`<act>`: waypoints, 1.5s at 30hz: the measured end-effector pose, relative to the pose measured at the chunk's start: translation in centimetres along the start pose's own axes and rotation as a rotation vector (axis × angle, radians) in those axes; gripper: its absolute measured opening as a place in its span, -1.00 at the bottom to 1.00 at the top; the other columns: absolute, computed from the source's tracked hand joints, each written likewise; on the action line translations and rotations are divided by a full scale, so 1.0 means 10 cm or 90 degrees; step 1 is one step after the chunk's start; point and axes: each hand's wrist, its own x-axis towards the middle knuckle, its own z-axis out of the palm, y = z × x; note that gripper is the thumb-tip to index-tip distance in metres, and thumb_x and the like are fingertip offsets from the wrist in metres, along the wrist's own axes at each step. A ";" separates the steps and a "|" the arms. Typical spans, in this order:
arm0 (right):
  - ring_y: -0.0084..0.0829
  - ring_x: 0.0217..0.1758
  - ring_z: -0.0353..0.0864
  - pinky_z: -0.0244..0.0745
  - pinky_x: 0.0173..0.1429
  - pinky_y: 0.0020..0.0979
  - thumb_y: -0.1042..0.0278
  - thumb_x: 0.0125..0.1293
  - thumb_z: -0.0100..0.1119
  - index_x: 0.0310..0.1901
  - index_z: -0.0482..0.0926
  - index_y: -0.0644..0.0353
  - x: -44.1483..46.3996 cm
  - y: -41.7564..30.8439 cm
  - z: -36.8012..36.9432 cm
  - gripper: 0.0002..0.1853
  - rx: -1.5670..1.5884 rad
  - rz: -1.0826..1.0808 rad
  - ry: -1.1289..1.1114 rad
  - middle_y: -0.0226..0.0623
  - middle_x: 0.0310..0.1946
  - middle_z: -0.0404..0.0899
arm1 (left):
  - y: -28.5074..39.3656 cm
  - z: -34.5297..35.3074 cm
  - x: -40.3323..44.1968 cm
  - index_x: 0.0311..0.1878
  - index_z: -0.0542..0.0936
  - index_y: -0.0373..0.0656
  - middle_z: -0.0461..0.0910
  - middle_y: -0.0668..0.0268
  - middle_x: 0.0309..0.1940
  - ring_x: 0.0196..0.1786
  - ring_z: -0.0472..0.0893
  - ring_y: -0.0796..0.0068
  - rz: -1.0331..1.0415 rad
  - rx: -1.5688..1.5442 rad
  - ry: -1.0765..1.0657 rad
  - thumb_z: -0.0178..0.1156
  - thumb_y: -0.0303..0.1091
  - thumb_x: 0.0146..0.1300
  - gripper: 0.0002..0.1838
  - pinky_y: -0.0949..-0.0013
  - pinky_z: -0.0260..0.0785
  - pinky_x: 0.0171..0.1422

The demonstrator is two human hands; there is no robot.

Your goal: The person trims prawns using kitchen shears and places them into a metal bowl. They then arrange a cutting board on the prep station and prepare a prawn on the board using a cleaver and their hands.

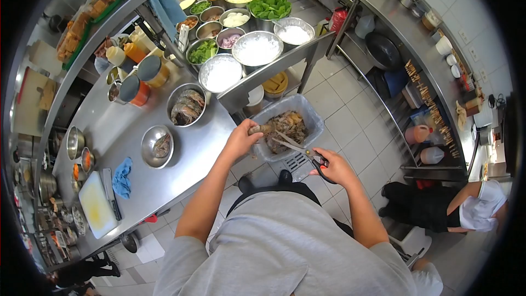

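Steel scissors [307, 152] in right hand [336, 168], shrimp [264, 129] in left hand [241, 139], bin [316, 123] below

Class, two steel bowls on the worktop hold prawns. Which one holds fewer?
The smaller bowl, nearer the blue cloth: it holds what looks like a single prawn, whereas the larger bowl holds several.
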 end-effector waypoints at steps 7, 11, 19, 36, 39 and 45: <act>-0.23 -0.17 0.58 0.52 -0.05 -0.24 0.04 -0.05 0.67 0.35 0.54 -0.05 0.05 -0.52 -0.29 -0.15 -0.084 -0.075 -0.025 -0.28 -0.26 0.55 | 0.31 -0.41 -0.20 0.07 0.64 -0.26 0.72 0.36 -0.24 -0.23 0.65 0.59 0.018 -0.236 -0.104 0.42 -0.37 0.31 -0.68 0.44 0.51 -0.05; -0.19 -0.13 0.58 0.51 -0.03 -0.21 0.02 -0.07 0.67 0.35 0.54 -0.05 0.10 -0.59 -0.34 -0.13 -0.151 -0.114 -0.015 -0.28 -0.28 0.54 | 0.40 -0.50 -0.30 0.09 0.64 -0.31 0.74 0.35 -0.17 -0.16 0.66 0.61 0.002 -0.277 -0.127 0.38 -0.42 0.32 -0.69 0.45 0.53 0.04; -0.15 -0.06 0.61 0.53 0.06 -0.16 0.22 -0.01 0.58 0.30 0.58 -0.03 0.11 -0.79 -0.44 -0.26 -0.206 -0.139 -0.038 -0.25 -0.26 0.59 | 0.40 -0.54 -0.38 0.05 0.68 -0.28 0.73 0.35 -0.28 -0.26 0.64 0.60 0.007 -0.244 -0.117 0.39 -0.35 0.34 -0.71 0.44 0.53 -0.06; -0.17 -0.03 0.62 0.52 0.11 -0.15 0.25 -0.01 0.56 0.29 0.58 0.01 0.00 -1.05 -0.64 -0.27 -0.238 -0.113 -0.038 -0.25 -0.25 0.59 | 0.49 -0.62 -0.41 0.10 0.68 -0.27 0.75 0.33 -0.22 -0.17 0.69 0.58 0.015 -0.294 -0.155 0.38 -0.37 0.34 -0.69 0.44 0.54 0.02; -0.17 -0.02 0.63 0.53 0.12 -0.16 0.24 -0.03 0.57 0.29 0.58 0.01 0.00 -1.08 -0.66 -0.26 -0.253 -0.110 -0.043 -0.25 -0.23 0.60 | 0.48 -0.62 -0.40 0.11 0.68 -0.26 0.75 0.33 -0.21 -0.18 0.68 0.58 0.032 -0.291 -0.162 0.38 -0.38 0.34 -0.69 0.44 0.54 0.02; -0.16 0.00 0.63 0.53 0.14 -0.16 0.18 -0.05 0.59 0.28 0.59 0.03 0.02 -1.11 -0.69 -0.24 -0.265 -0.145 -0.045 -0.24 -0.20 0.62 | 0.55 -0.62 -0.40 0.09 0.69 -0.27 0.75 0.34 -0.21 -0.18 0.68 0.59 0.016 -0.287 -0.177 0.38 -0.39 0.33 -0.70 0.45 0.55 0.01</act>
